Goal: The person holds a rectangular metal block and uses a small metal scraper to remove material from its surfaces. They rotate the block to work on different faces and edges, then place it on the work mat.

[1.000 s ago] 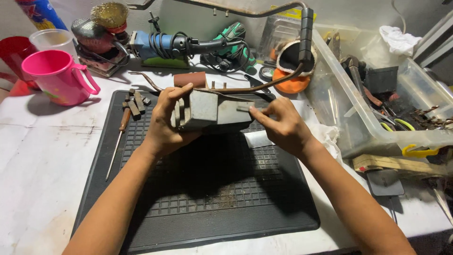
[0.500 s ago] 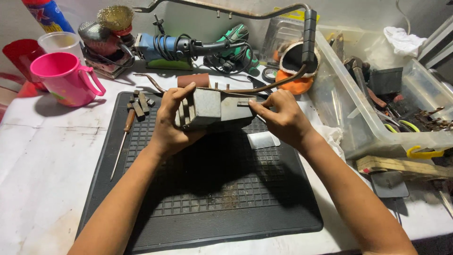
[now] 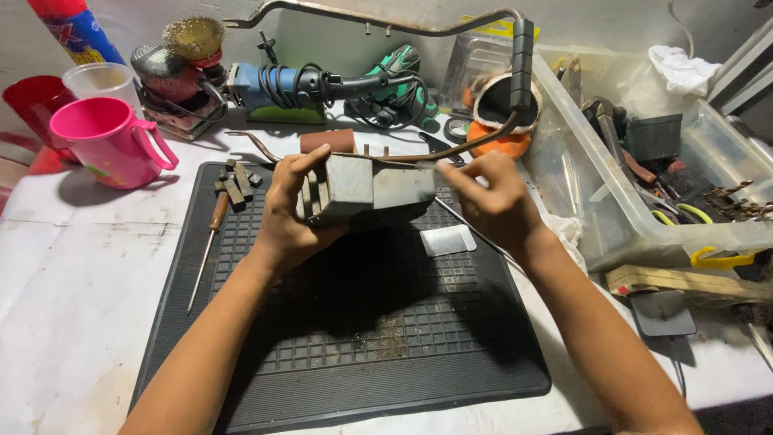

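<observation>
My left hand (image 3: pixel 286 217) grips the left end of a grey metal block-shaped device (image 3: pixel 366 192) and holds it above a black ribbed rubber mat (image 3: pixel 354 322). My right hand (image 3: pixel 491 201) is at the device's right end, its fingertips pinched together against the top right corner. Whether something small sits between those fingers cannot be told. A thin curved metal rod (image 3: pixel 451 149) with a black rubber sleeve (image 3: pixel 522 64) rises behind the device and arcs over the back of the bench.
A screwdriver (image 3: pixel 208 246) and small metal pieces (image 3: pixel 235 184) lie on the mat's left; a small grey plate (image 3: pixel 448 240) lies right of centre. A pink cup (image 3: pixel 109 141), sander (image 3: pixel 177 76) and blue grinder (image 3: pixel 282 84) stand behind. A clear bin of tools (image 3: pixel 644 153) is at right.
My right hand has slid from gripping the device's right side to pinching at its top right corner. The device stays in my left hand, shifted slightly.
</observation>
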